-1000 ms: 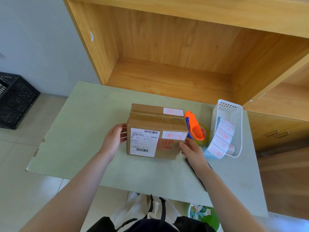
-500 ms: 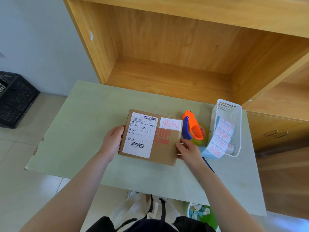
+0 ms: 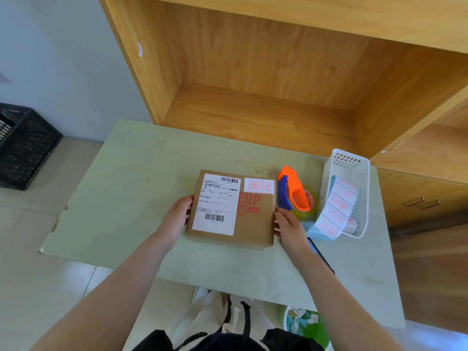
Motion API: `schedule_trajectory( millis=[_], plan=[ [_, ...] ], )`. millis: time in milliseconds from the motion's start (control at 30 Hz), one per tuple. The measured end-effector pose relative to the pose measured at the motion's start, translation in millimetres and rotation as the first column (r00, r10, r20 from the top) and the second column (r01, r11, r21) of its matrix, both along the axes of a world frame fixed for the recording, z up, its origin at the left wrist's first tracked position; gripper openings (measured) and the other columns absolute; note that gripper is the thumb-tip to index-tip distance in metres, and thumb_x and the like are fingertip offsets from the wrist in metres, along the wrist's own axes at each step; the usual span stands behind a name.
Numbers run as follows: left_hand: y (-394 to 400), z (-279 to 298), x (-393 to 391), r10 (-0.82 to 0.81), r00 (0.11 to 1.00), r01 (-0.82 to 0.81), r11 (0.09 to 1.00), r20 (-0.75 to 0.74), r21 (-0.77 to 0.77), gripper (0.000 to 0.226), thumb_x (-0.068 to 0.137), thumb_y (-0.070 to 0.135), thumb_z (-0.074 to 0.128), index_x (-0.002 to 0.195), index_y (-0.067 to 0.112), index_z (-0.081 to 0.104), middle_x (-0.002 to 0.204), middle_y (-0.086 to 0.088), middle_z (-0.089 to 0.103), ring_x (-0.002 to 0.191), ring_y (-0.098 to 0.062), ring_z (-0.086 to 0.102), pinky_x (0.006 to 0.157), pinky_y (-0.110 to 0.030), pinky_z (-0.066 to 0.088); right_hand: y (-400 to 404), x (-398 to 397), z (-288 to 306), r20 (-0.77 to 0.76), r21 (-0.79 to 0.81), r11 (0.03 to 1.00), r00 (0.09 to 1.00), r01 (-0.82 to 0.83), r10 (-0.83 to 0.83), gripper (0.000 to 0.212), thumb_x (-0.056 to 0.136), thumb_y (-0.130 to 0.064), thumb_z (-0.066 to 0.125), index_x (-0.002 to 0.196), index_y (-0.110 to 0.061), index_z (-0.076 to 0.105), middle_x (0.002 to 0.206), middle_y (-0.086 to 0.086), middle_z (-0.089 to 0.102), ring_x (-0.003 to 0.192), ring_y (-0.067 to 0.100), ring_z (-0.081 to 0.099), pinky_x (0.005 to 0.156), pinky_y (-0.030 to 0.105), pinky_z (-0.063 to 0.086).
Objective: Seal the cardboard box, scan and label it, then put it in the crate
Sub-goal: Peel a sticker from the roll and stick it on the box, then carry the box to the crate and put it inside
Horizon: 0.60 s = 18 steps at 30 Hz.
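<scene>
The brown cardboard box (image 3: pixel 231 211) lies flat on the pale green table (image 3: pixel 131 188), white shipping label and red-printed sticker facing up. The left hand (image 3: pixel 177 219) and right hand (image 3: pixel 288 229) grasp its opposite side edges. An orange-and-blue tape dispenser (image 3: pixel 292 191) sits just right; the black slatted crate (image 3: pixel 22 148) stands on the floor, well apart.

Two bare forearms enter from 6 o'clock edge, no sleeves visible anywhere along them. Left hand (image 3: pixel 178 216) and right hand (image 3: pixel 291 228) both bare: no gloves, rings, watch or bands showing. Fingernails too small to judge. At 6 o'clock, black garment (image 3: pixel 222 342) across torso, edge only partly in view. Just above it, white fabric (image 3: pixel 215 312) in loose folds, crossed by two narrow black straps (image 3: pixel 247 317).
</scene>
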<state>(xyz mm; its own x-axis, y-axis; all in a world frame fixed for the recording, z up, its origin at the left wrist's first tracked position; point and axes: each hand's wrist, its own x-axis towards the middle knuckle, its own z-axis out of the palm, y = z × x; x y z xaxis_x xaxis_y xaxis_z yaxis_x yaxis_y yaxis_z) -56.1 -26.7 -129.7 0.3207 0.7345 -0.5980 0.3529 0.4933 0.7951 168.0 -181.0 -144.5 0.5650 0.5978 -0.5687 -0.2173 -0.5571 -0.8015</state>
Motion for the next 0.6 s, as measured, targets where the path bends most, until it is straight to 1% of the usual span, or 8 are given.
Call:
schedule_trajectory(
  millis=[67,100,200,300,400,467,533,600],
  plan=[
    [0.6,-6.5,-1.3,-0.003,0.999,0.005,0.998,0.035,-0.055,0.037,0.097,0.043,0.033,0.110,0.037,0.068,0.105,0.016,0.073,0.107,-0.010,0.063,0.089,-0.031,0.046,4.3,-2.5,-4.8,-0.057,-0.033,0.999,0.998,-0.005,0.004,0.042,0.098,-0.047,0.042,0.134,-0.030,0.055,0.126,-0.008,0.063,0.117,0.013,0.059,0.105,0.038,0.046],
    [0.9,-8.2,-2.1,-0.001,0.998,0.006,0.997,0.064,-0.078,0.039,0.097,0.049,0.033,0.117,0.039,0.065,0.114,0.014,0.071,0.114,-0.011,0.061,0.096,-0.034,0.045,6.8,-5.1,-5.9,-0.084,-0.047,0.999,0.996,0.010,-0.014,0.051,0.094,-0.057,0.040,0.139,-0.036,0.049,0.132,-0.010,0.060,0.124,0.012,0.054,0.110,0.041,0.041],
    [5.1,-15.0,-0.7,0.013,0.991,0.008,0.988,0.133,-0.153,0.048,0.094,0.060,0.033,0.129,0.040,0.058,0.127,0.007,0.066,0.121,-0.017,0.060,0.108,-0.045,0.041,15.0,-8.4,-14.3,-0.156,-0.026,0.994,0.982,0.107,-0.110,0.056,0.088,-0.071,0.037,0.133,-0.043,0.056,0.130,-0.014,0.064,0.125,0.008,0.054,0.113,0.041,0.037],
    [4.6,-8.5,8.0,0.091,0.987,-0.058,0.972,0.136,-0.229,0.051,0.097,0.057,0.030,0.124,0.030,0.064,0.122,-0.002,0.069,0.111,-0.023,0.066,0.095,-0.042,0.050,22.1,-11.0,-10.2,-0.207,-0.053,0.984,0.962,0.173,-0.180,0.059,0.089,-0.072,0.036,0.126,-0.036,0.065,0.118,-0.009,0.072,0.115,0.012,0.063,0.108,0.040,0.044],
    [3.1,-6.9,14.3,0.120,0.980,-0.074,0.960,0.157,-0.271,0.047,0.099,0.052,0.032,0.112,0.027,0.070,0.111,-0.003,0.074,0.096,-0.021,0.072,0.080,-0.036,0.052,27.2,-14.5,2.9,-0.250,-0.082,0.978,0.946,0.190,-0.204,0.051,0.099,-0.062,0.033,0.111,-0.030,0.070,0.107,-0.003,0.075,0.103,0.015,0.068,0.097,0.037,0.052],
    [2.3,-6.7,15.7,0.117,0.978,-0.063,0.955,0.171,-0.290,0.043,0.100,0.049,0.032,0.107,0.029,0.070,0.106,-0.001,0.075,0.089,-0.018,0.073,0.076,-0.034,0.053,30.8,-14.1,3.3,-0.283,-0.093,0.977,0.936,0.190,-0.209,0.047,0.101,-0.058,0.032,0.100,-0.031,0.071,0.100,-0.003,0.075,0.096,0.015,0.069,0.090,0.036,0.054],
    [2.0,-7.6,15.5,0.123,0.977,-0.066,0.952,0.176,-0.299,0.041,0.100,0.049,0.034,0.106,0.030,0.070,0.106,0.000,0.075,0.088,-0.019,0.074,0.075,-0.035,0.053,32.0,-13.9,4.9,-0.288,-0.097,0.973,0.930,0.208,-0.228,0.048,0.100,-0.059,0.033,0.101,-0.030,0.072,0.099,-0.001,0.076,0.096,0.018,0.070,0.090,0.038,0.055],
    [1.7,-7.4,15.7,0.142,0.975,-0.087,0.952,0.169,-0.295,0.041,0.098,0.050,0.036,0.106,0.031,0.071,0.106,0.000,0.075,0.091,-0.020,0.073,0.081,-0.037,0.053,32.4,-10.9,2.5,-0.287,-0.095,0.969,0.925,0.230,-0.248,0.047,0.099,-0.060,0.036,0.104,-0.029,0.072,0.100,-0.001,0.076,0.097,0.019,0.070,0.091,0.039,0.055]
  ],
)
